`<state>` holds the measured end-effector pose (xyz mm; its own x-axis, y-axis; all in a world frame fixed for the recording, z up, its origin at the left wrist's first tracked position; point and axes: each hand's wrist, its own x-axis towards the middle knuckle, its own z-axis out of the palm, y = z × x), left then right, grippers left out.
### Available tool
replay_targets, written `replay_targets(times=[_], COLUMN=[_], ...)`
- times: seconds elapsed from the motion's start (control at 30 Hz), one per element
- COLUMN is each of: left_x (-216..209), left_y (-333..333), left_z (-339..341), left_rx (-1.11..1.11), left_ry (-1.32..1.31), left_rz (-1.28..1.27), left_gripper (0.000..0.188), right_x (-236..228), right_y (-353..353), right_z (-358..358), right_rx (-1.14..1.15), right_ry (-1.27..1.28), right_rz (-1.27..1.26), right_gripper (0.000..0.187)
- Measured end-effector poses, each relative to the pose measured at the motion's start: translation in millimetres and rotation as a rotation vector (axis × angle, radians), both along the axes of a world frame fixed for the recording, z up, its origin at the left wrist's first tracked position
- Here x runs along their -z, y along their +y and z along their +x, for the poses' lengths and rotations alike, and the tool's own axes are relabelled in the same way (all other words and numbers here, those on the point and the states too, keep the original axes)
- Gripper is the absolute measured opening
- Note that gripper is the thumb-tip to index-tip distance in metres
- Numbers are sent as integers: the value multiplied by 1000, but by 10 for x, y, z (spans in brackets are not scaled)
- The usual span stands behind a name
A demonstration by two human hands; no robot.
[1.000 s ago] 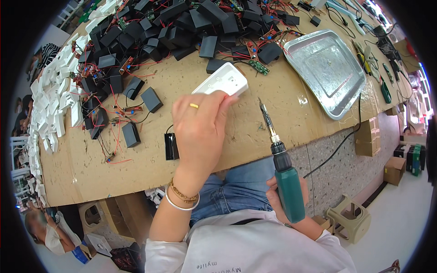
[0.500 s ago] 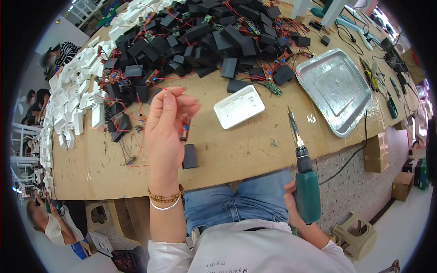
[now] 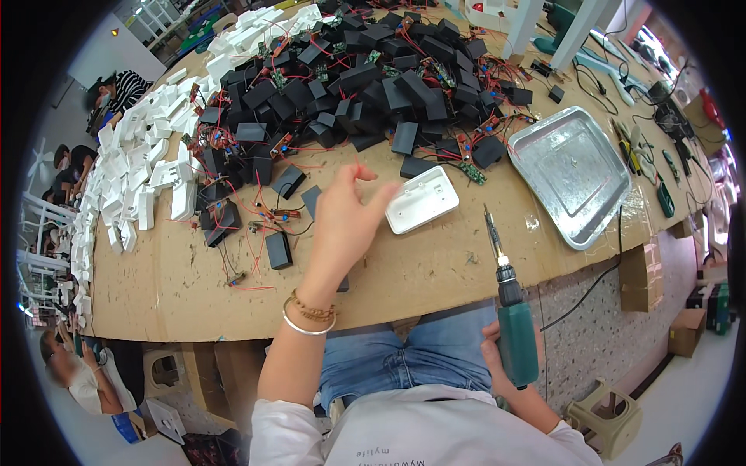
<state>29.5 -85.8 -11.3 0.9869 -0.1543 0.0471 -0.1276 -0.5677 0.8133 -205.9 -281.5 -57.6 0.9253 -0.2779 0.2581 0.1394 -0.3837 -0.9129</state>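
Note:
Over the cardboard-covered table, my left hand (image 3: 350,221) hangs with thumb and fingers apart, holding nothing visible. Its thumb comes close to the left edge of a white plastic case (image 3: 426,203), a shallow open shell; whether they touch, I cannot tell. Left of that hand lie a black box (image 3: 278,250) and red-wired circuit boards (image 3: 281,212). Below on the right, my right hand (image 3: 493,353) grips a green electric screwdriver (image 3: 518,334), its bit pointing up and away. The screwdriver body hides part of the fingers.
A heap of black boxes (image 3: 365,78) with red wires fills the far middle. White cases (image 3: 148,140) pile up along the left. A metal tray (image 3: 579,225) lies on the right, near pliers (image 3: 628,147). A screwdriver cord (image 3: 583,291) runs down past the table edge.
My left hand has moved right, from beside the wired parts to the white case, and its fingers have spread. Black boxes formerly behind it now show. The screwdriver stays nearly in place.

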Motion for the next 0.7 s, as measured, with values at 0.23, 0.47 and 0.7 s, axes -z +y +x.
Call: replay_targets(times=[0.23,0.47,0.7], left_x=[65,23,67], left_y=[-127,-47,90], left_z=[-60,-211,-289], left_rx=[201,311,268], left_ry=[-170,-809,-754], left_rz=[184,397,412], left_gripper=[27,18,17], right_x=[-15,-2,-3], right_y=[13,-18,-5], right_z=[-50,-31,-26], right_rx=[6,-3,-8], right_ry=[36,23,18], right_rz=[4,15,1], right_gripper=[40,40,40])
